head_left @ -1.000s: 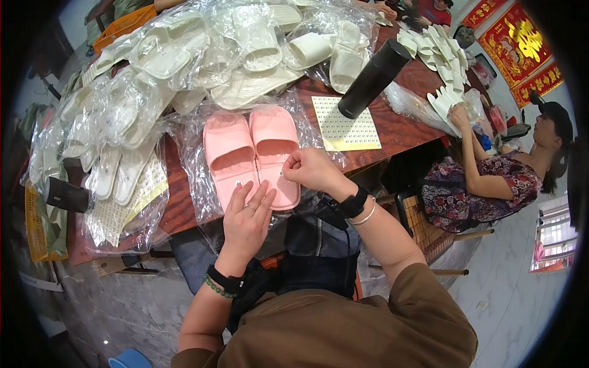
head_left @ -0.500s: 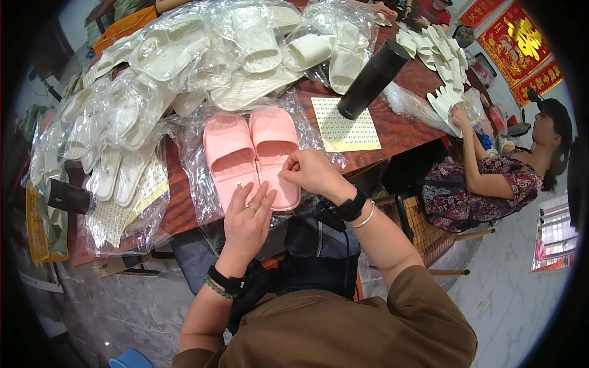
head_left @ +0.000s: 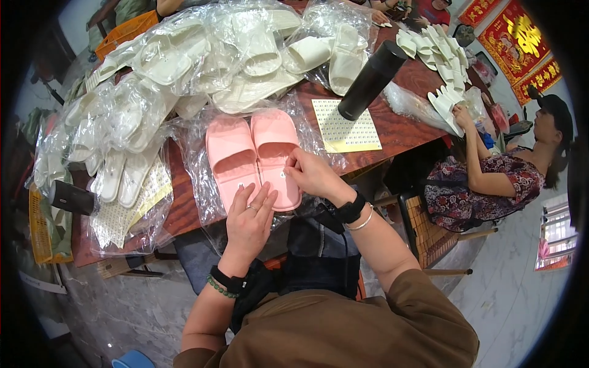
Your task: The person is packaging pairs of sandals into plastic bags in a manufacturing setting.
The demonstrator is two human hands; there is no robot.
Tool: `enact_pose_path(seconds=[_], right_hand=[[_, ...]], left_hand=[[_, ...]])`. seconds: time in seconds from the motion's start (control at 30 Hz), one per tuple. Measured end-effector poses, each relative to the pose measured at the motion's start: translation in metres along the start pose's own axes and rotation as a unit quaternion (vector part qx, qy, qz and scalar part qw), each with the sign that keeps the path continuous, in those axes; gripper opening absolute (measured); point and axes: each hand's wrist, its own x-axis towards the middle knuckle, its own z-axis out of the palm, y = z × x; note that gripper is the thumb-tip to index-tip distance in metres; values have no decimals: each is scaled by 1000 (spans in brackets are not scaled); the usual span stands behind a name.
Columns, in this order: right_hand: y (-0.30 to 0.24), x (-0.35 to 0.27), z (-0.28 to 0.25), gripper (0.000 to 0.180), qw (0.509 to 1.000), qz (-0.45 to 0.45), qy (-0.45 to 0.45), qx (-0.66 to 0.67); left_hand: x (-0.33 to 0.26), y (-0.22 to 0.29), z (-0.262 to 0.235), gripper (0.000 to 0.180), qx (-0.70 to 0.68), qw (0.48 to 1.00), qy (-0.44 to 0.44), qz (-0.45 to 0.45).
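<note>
Lying bagged: pink slippers [head_left: 253, 156], hands [head_left: 248, 218] atop.

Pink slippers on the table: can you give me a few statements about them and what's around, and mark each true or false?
1. The pink slippers lie side by side on clear plastic. True.
2. The left hand is lifting a white slipper. False: it rests flat by the pink pair's heel end.
3. The right hand pinches at a pink slipper. True.
4. The black cylinder stands on the floor. False: it is on the wooden table, beside a yellow sheet.

Slippers [head_left: 254, 153] lie on table [head_left: 402, 132] (sticker sheet [head_left: 345, 126] right, bottle [head_left: 372, 80] behind).
</note>
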Motion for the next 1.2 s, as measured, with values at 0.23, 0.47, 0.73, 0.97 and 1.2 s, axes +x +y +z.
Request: enact_pose_path(seconds=[0.23, 0.47, 0.73, 0.97, 1.2], right_hand=[[2, -3, 8, 22, 999, -31, 37, -5], [-14, -27, 0, 28, 997, -5, 73, 2], [0, -65, -5, 54, 996, 65, 16, -62], [-1, -67, 11, 41, 959, 175, -68, 213], [16, -78, 37, 41, 877, 212, -149, 406]], left_hand=[[-1, 1, -1, 42, 6, 1000, -15, 1], [-11, -11, 2, 39, -58, 997, 33, 42], [-13, -10, -1, 46, -68, 994, 71, 47], [-9, 3, 1, 43, -157, 985, 63, 33], [-16, 12, -4, 57, -38, 989, 129, -59]])
